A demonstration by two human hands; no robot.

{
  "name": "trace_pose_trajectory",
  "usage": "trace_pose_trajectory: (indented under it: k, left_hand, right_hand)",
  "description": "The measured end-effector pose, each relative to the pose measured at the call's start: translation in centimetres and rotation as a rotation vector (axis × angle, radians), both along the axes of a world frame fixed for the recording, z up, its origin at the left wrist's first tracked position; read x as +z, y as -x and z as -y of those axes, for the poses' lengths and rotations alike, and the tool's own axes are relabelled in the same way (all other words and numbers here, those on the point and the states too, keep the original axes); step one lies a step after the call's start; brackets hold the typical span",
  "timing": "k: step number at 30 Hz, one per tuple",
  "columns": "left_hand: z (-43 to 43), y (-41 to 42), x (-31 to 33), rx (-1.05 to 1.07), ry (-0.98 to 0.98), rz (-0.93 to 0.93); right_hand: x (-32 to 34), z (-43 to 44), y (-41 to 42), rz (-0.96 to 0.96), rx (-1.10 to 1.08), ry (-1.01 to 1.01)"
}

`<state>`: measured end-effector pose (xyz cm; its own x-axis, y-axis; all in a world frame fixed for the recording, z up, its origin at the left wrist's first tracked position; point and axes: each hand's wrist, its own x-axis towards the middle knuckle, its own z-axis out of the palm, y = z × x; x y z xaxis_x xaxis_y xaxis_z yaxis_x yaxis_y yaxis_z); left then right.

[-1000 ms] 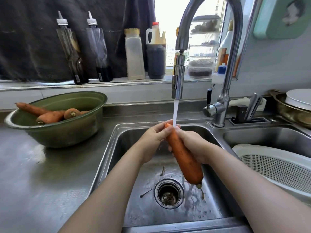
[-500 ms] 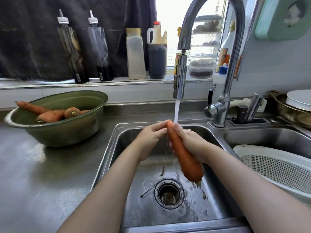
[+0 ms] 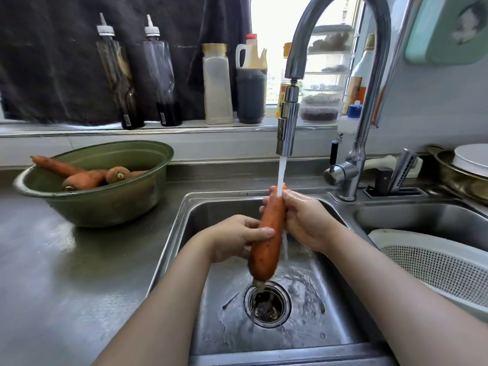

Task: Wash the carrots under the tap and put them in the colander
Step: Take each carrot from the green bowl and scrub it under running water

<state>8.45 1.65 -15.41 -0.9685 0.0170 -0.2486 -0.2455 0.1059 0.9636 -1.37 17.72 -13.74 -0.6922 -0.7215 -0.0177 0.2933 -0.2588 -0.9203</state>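
A wet orange carrot (image 3: 266, 239) is held nearly upright under the running tap (image 3: 287, 122); other carrots (image 3: 84, 178) are piled far left, and the white colander (image 3: 435, 262) is set right.

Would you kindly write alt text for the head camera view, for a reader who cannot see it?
A carrot is held nearly upright under a running tap over a steel sink, the left hand gripping its middle, the right hand its top. More carrots lie in a green bowl on the counter at left; a white colander sits at right.

Bare forearms (image 3: 163, 307); left grip (image 3: 232, 239), right grip (image 3: 307, 223) seemingly wet.
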Motion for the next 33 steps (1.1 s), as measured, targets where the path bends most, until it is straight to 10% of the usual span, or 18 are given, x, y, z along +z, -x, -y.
trace_pose_trajectory:
  k: [6,33]
  left_hand:
    - [2.2,-0.6,-0.5,0.132,0.265,-0.087]
    - [0.5,0.2,-0.6,0.107,0.651,-0.216]
  right_hand:
    - [-0.9,-0.3,0.3,-0.372,-0.08,-0.331]
    - [-1.4,0.3,0.2,-0.343,-0.149,-0.393]
